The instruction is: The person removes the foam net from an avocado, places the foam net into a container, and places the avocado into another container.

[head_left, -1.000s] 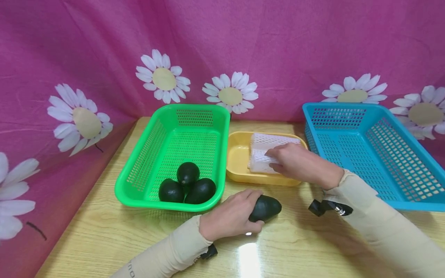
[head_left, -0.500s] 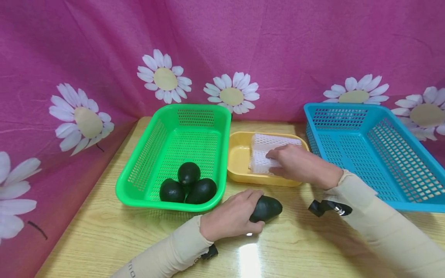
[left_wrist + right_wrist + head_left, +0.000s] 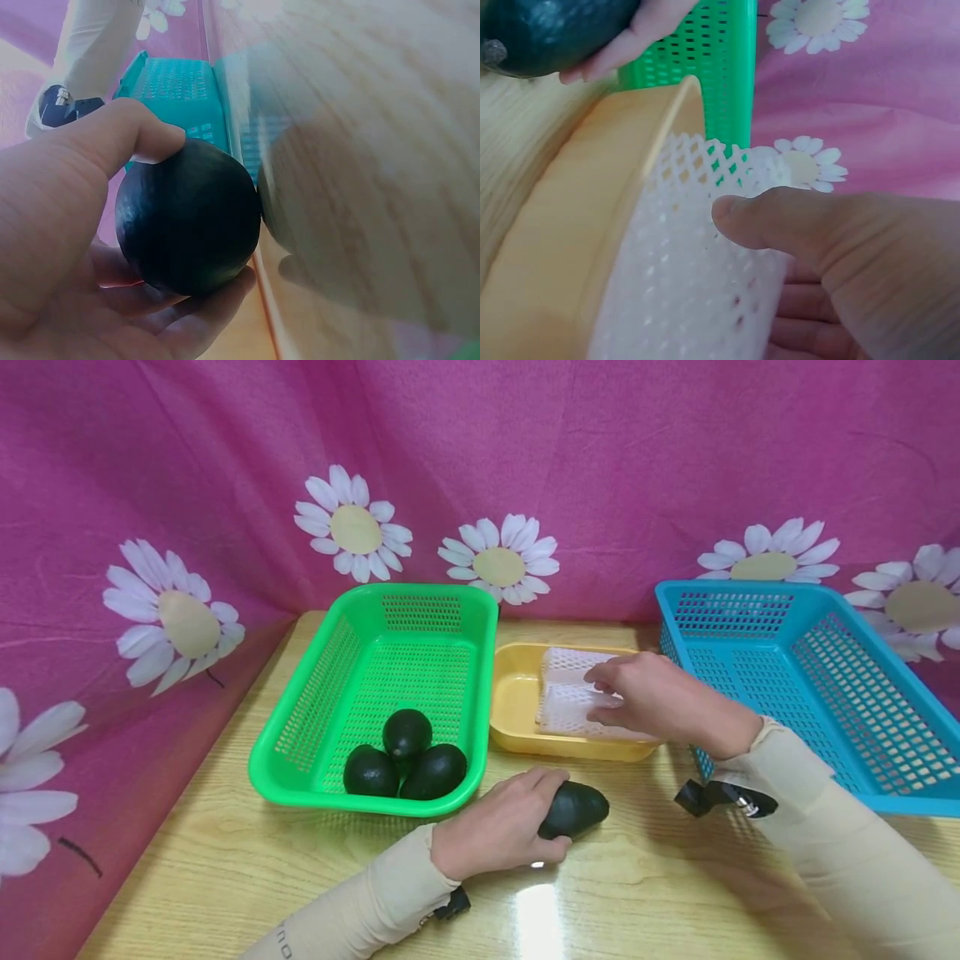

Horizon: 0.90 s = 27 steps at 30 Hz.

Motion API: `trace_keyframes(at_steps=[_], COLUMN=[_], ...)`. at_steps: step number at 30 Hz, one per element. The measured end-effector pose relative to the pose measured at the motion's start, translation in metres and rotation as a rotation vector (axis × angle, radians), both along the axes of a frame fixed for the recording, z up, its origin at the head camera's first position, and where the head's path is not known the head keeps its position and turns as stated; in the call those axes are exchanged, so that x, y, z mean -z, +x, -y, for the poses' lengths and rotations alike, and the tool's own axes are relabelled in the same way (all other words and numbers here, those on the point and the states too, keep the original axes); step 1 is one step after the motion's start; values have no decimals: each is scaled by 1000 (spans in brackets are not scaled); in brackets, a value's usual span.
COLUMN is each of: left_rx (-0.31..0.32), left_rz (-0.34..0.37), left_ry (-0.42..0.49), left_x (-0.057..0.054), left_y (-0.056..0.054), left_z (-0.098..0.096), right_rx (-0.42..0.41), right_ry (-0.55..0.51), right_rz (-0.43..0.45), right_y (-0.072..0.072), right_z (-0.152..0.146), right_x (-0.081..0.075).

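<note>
On the table, my left hand (image 3: 498,827) grips a dark green avocado (image 3: 577,810), thumb on one side and fingers on the other. The left wrist view shows the rounded end of that avocado (image 3: 187,217) against the tabletop. My right hand (image 3: 663,697) is over the yellow tray (image 3: 516,706), where white foam net sleeves (image 3: 570,714) lie. In the right wrist view, a foam net sleeve (image 3: 686,255) is pinched between the thumb and the fingers, which are partly hidden behind it.
A green basket (image 3: 258,768) at left holds three avocados (image 3: 407,735) near its front end. The blue basket (image 3: 757,672) stands on the right, close to the yellow tray. Behind everything hangs a pink flowered cloth (image 3: 600,477).
My right hand has shifted slightly right and up, and the foam net at its fingertips has lifted a little. The left hand and its avocado stay in place.
</note>
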<state>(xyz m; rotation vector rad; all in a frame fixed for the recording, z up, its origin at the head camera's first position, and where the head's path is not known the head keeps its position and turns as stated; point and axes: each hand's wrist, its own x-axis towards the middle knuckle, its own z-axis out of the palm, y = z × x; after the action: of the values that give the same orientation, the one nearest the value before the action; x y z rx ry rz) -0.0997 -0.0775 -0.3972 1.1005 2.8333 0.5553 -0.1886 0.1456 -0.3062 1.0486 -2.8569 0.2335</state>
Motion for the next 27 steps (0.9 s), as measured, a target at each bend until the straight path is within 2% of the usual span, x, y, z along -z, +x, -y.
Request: trace_keyframes(at_steps=[7,14,27], left_rx=[6,9,5], left_rz=[-13,-20,-11], left_ry=[4,10,13], left_x=[1,1,0], left_y=[0,0,0], left_z=[0,0,0], right_rx=[10,56,60], right_ry=[-8,7,17], right_rz=[-3,-13,-34], right_y=[0,-1,0], right_z=[0,-2,-3], right_x=[-9,-16,-19])
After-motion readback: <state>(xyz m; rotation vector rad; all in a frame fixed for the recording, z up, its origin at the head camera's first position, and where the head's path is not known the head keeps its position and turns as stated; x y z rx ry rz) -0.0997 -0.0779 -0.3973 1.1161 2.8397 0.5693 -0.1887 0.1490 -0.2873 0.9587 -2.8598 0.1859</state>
